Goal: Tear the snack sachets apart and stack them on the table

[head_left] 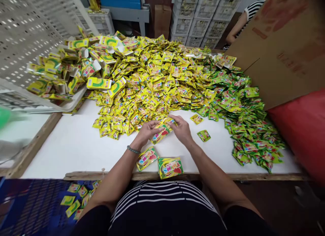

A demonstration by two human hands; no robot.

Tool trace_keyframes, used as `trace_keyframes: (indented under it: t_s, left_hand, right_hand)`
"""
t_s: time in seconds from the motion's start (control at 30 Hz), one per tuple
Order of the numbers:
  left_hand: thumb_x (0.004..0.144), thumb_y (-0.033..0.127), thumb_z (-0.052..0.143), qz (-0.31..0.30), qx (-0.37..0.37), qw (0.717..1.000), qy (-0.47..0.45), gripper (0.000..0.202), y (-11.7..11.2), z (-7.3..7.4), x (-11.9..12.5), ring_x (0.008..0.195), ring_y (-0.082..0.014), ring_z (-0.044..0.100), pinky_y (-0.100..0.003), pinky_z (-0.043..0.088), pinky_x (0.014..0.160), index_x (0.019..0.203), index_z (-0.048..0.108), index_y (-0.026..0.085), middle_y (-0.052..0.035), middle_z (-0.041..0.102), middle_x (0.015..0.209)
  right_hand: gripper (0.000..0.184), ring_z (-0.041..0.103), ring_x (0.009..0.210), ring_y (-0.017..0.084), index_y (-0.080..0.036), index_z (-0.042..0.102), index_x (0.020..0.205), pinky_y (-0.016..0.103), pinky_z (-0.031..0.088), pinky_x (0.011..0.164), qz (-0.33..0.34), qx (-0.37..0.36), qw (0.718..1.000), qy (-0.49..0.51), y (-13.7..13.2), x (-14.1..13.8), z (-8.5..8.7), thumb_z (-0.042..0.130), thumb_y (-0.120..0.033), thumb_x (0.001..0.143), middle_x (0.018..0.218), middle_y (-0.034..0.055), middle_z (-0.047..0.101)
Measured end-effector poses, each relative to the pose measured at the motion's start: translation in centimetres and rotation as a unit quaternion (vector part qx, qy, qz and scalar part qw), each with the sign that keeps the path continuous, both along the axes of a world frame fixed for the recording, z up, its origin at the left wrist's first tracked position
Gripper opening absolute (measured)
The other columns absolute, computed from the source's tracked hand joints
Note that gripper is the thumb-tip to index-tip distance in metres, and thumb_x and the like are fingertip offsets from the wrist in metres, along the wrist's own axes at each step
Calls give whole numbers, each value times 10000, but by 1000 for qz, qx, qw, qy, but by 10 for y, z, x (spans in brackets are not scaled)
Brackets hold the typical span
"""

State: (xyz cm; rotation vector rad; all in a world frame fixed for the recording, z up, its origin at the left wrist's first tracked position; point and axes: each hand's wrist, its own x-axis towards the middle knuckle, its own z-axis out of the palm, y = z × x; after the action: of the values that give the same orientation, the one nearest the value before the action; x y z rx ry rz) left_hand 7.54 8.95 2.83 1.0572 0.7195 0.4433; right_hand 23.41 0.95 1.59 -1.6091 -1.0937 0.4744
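Both hands are at a small yellow-and-green printed box (160, 135), just in front of a heap of yellow sachets (152, 90). My left hand (148, 132), with a beaded bracelet at the wrist, pinches the box's left side. My right hand (181, 129) has its thumb and fingers closed at the box's upper right end, partly covering it. Two more such boxes lie by the table's front edge: a tilted one (147, 158) and a straighter one (170, 167). To the right of my right hand lie a single yellow sachet (196, 119) and a green sachet (203, 135).
Green sachets (254, 127) are heaped on the right beside a cardboard sheet (286, 50) and something red (302, 127). A tipped white crate (43, 29) holds flattened and open cartons on the left. Below sits a blue crate (43, 209). Another person's arm (237, 28) shows behind.
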Motion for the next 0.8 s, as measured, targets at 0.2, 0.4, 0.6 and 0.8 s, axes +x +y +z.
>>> trace_keyframes:
  t_s: [0.2,0.4,0.6,0.8]
  left_hand:
    - [504,303,901,46,-46,998,-13,528,7,2,-5,592,-115,638,-222,482,607,936,642,143,-2,724,724]
    - [492,334,907,90,-63,994,9,590,11,-1,-9,547,-110,615,-217,446,560,965,614,137,12,696,663]
    - [502,347,898,88,-35,995,24,590,13,-4,-9,531,-105,583,-213,410,539,980,623,138,47,624,589]
    - [475,337,899,112,-28,993,24,584,13,-5,-8,481,-68,510,-197,361,520,945,613,144,87,565,539]
  right_hand:
    - [312,645,969,207,-239,696,1116,332,515,825,-3,30,999,-21,7,-21,-4,613,-383,852,1049,72,707]
    - [260,585,907,235,-171,686,1013,382,474,846,-106,-86,970,-203,17,53,-23,482,-207,856,982,104,680]
    - [349,446,1123,316,-164,727,1047,442,370,897,-74,-228,860,-451,50,133,-35,448,-124,841,1225,165,587]
    - [235,511,1024,294,-197,766,811,451,377,897,-46,-146,924,-351,42,136,-25,532,-194,818,937,124,672]
